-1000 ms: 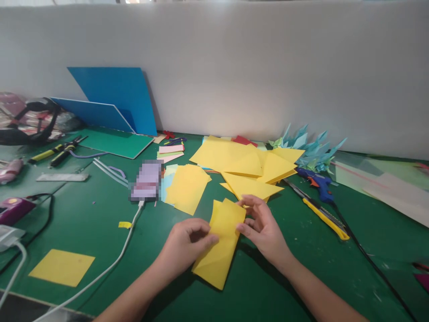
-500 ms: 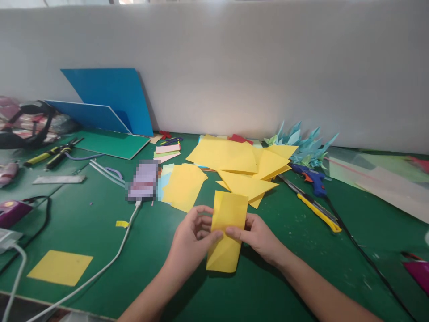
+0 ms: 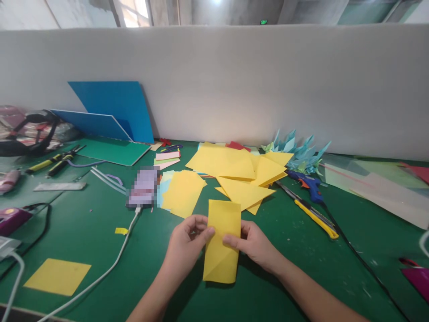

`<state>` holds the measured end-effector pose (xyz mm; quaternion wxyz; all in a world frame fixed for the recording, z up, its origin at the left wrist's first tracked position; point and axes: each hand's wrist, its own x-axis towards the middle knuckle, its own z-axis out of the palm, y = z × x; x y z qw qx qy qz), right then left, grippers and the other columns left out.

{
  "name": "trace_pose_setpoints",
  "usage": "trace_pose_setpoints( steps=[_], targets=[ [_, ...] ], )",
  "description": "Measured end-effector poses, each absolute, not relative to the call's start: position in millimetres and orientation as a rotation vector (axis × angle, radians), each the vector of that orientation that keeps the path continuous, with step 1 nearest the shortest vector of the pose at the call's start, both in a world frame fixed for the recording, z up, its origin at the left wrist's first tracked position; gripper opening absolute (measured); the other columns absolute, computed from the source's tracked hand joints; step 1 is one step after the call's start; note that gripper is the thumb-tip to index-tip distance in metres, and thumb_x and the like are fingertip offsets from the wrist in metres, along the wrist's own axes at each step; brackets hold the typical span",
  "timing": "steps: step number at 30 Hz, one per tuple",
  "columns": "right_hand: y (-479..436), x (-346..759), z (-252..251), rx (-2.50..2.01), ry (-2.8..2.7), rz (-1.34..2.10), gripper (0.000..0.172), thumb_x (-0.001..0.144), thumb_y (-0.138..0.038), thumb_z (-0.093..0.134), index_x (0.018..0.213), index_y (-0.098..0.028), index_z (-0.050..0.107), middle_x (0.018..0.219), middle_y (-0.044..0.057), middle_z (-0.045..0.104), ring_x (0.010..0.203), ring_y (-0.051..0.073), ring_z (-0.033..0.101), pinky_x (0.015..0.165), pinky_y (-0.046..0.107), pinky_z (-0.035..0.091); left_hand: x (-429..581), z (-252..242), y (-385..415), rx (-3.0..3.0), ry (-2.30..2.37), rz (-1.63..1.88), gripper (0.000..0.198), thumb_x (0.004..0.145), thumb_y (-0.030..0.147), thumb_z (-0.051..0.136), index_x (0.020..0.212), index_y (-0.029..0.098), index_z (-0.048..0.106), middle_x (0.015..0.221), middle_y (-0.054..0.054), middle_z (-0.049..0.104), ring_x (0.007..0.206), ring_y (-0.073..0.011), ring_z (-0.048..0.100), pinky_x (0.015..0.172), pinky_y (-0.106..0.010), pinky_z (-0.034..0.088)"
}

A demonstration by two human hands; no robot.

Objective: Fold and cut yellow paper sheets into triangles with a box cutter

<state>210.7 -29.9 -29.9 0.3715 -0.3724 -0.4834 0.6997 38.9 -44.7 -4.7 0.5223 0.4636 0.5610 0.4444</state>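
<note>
A narrow folded sheet of yellow paper (image 3: 223,261) is held upright between my hands, above the green table. My left hand (image 3: 187,241) pinches its left edge, thumb in front and fingers curled at the side. On the right edge, my right hand (image 3: 256,243) grips it with the thumb flat on the front; its other fingers are mostly hidden behind the paper. A diagonal crease shows near the lower end. Just beyond lie folded yellow sheets (image 3: 246,191) and a stack of yellow paper (image 3: 183,192).
At right lie a yellow utility knife (image 3: 317,218) and a blue glue gun (image 3: 311,185), near teal folded-paper leaves (image 3: 295,150). Leftward are a blurred phone (image 3: 144,188) with a white cable (image 3: 117,256), pliers (image 3: 62,161), blue boards (image 3: 114,103) and a loose yellow sheet (image 3: 57,276).
The camera view has tilted up. My left thumb has slid left to the paper's edge, and the paper has turned slightly. Both hands still hold it.
</note>
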Motion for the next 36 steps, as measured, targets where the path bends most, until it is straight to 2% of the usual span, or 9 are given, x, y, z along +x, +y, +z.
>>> trace_pose_setpoints(
  steps=[5, 12, 15, 17, 19, 21, 23, 30, 36],
  targets=[
    [-31, 205, -32, -0.974, -1.181, 1.723, 0.044, 0.068, -0.055, 0.072, 0.089, -0.016, 0.070, 0.082, 0.006, 0.073, 0.072, 0.020, 0.066, 0.073, 0.035, 0.053, 40, -7, -44, 1.074, 1.287, 1.113, 0.028, 0.056, 0.038, 0.074, 0.071, 0.017, 0.061, 0.065, 0.001, 0.062, 0.061, -0.0129, 0.059, 0.059, -0.024, 0.050],
    [-34, 198, -35, -0.968, -1.188, 1.670, 0.047, 0.068, -0.057, 0.071, 0.091, -0.015, 0.070, 0.076, 0.005, 0.071, 0.068, 0.019, 0.064, 0.064, 0.031, 0.052, 45, -6, -47, 0.948, 1.234, 1.158, 0.030, 0.057, 0.039, 0.076, 0.071, 0.017, 0.062, 0.071, -0.001, 0.065, 0.066, -0.0142, 0.061, 0.062, -0.024, 0.050],
    [-30, 204, -33, -0.956, -1.210, 1.583, 0.053, 0.071, -0.059, 0.067, 0.102, -0.016, 0.069, 0.066, 0.002, 0.067, 0.056, 0.014, 0.059, 0.055, 0.026, 0.049, 47, -7, -50, 0.903, 1.224, 1.122, 0.034, 0.056, 0.042, 0.077, 0.072, 0.017, 0.062, 0.071, -0.002, 0.065, 0.066, -0.0154, 0.061, 0.062, -0.025, 0.050],
    [-25, 210, -31, -1.021, -1.149, 1.488, 0.066, 0.074, -0.063, 0.061, 0.121, -0.017, 0.060, 0.055, -0.003, 0.060, 0.044, 0.011, 0.051, 0.043, 0.022, 0.042, 47, -7, -52, 0.886, 1.230, 1.092, 0.036, 0.056, 0.044, 0.077, 0.073, 0.017, 0.061, 0.072, -0.002, 0.066, 0.066, -0.0167, 0.062, 0.060, -0.026, 0.050],
    [-20, 216, -30, -1.099, -1.073, 1.432, 0.082, 0.074, -0.064, 0.058, 0.139, -0.017, 0.041, 0.050, -0.006, 0.055, 0.037, 0.009, 0.046, 0.036, 0.020, 0.034, 47, -7, -53, 0.888, 1.238, 1.074, 0.036, 0.058, 0.044, 0.077, 0.075, 0.017, 0.061, 0.073, -0.003, 0.066, 0.067, -0.0181, 0.063, 0.060, -0.027, 0.050],
    [-16, 220, -30, -1.125, -1.039, 1.418, 0.095, 0.073, -0.064, 0.059, 0.146, -0.015, 0.024, 0.049, -0.006, 0.056, 0.035, 0.010, 0.045, 0.035, 0.020, 0.031, 47, -7, -53, 0.898, 1.240, 1.072, 0.035, 0.059, 0.043, 0.077, 0.076, 0.017, 0.061, 0.074, -0.004, 0.067, 0.068, -0.0188, 0.064, 0.060, -0.027, 0.050],
    [-14, 221, -29, -1.113, -1.036, 1.415, 0.100, 0.073, -0.062, 0.059, 0.148, -0.014, 0.015, 0.049, -0.006, 0.056, 0.035, 0.010, 0.045, 0.035, 0.020, 0.031, 46, -6, -53, 0.904, 1.241, 1.075, 0.035, 0.058, 0.043, 0.077, 0.076, 0.017, 0.061, 0.073, -0.003, 0.067, 0.067, -0.0185, 0.063, 0.060, -0.027, 0.050],
    [-16, 219, -29, -1.101, -1.051, 1.416, 0.104, 0.073, -0.060, 0.060, 0.149, -0.015, 0.005, 0.051, -0.007, 0.057, 0.037, 0.010, 0.046, 0.037, 0.020, 0.033, 46, -9, -53, 0.892, 1.237, 1.096, 0.035, 0.057, 0.043, 0.077, 0.074, 0.017, 0.060, 0.071, -0.002, 0.065, 0.065, -0.0171, 0.062, 0.059, -0.025, 0.049],
    [-18, 221, -30, -1.116, -1.072, 1.403, 0.102, 0.075, -0.059, 0.059, 0.149, -0.014, 0.006, 0.050, -0.006, 0.057, 0.035, 0.009, 0.043, 0.036, 0.019, 0.030, 51, -9, -52, 0.842, 1.231, 1.123, 0.034, 0.056, 0.040, 0.078, 0.072, 0.017, 0.058, 0.067, 0.000, 0.062, 0.062, -0.0150, 0.060, 0.056, -0.024, 0.048]
  ],
)
